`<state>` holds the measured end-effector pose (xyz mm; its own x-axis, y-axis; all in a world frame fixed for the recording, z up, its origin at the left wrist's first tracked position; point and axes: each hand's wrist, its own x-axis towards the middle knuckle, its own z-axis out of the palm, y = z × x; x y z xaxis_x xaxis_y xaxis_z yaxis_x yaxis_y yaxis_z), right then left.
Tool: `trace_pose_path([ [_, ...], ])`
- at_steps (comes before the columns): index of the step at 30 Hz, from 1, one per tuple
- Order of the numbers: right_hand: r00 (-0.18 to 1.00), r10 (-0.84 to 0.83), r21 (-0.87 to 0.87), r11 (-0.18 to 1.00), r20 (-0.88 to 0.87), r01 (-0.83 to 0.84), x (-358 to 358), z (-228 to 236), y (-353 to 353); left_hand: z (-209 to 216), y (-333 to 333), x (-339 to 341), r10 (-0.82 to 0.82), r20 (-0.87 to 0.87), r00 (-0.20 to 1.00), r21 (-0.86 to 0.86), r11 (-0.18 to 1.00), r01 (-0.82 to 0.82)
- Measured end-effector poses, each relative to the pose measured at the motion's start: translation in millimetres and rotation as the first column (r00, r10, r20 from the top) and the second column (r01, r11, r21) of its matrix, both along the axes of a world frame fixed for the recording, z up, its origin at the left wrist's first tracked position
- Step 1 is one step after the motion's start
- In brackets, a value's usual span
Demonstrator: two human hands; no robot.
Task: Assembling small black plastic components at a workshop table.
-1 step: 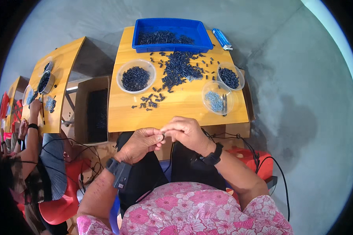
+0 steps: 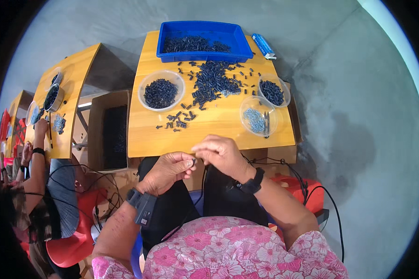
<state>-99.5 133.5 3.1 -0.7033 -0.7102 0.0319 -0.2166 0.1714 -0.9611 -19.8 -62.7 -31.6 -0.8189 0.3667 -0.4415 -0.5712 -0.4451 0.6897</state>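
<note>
Pinching a dark piece [image 2: 193, 162], the left hand [image 2: 169, 170] seemingly steadies it — right hand [image 2: 224, 156] close by (can't tell its grip's state) — tubs [image 2: 162, 75] on the worktop [image 2: 212, 130], likely for easy reach

Far across the bench [image 2: 149, 135] sits a tray [image 2: 181, 57]; before it lie loose parts [image 2: 209, 83] — left tub [image 2: 181, 91] to one side, rear right tub [image 2: 287, 93] and front right tub [image 2: 273, 122] opposite.
</note>
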Motion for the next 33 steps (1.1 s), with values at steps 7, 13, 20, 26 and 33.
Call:
trace_pose_path([
  [7, 0.724, -0.304, 0.127, 0.871, -0.619, 0.474, -73, -62, -23, -10, -2, 0, 0.073, 0.003, 0.997, -0.053, 0.996, -0.072],
  [13, 0.646, -0.302, 0.233, 0.759, -0.701, 0.608, -93, -75, -37, -6, -4, -4, 0.053, -0.017, 0.998, -0.092, 0.994, -0.054],
  [20, 0.669, -0.184, 0.342, 0.745, -0.72, 0.573, -90, -75, -30, -9, -9, -1, 0.079, -0.027, 0.996, -0.054, 0.995, -0.08],
  [26, 0.651, -0.096, 0.374, 0.751, -0.753, 0.544, -95, -78, -26, -6, -3, -1, 0.064, -0.005, 0.998, -0.086, 0.994, -0.064],
  [33, 0.681, -0.129, 0.36, 0.77, -0.72, 0.527, -94, -77, -26, -8, -3, -2, 0.065, -0.011, 0.998, -0.096, 0.993, -0.066],
])
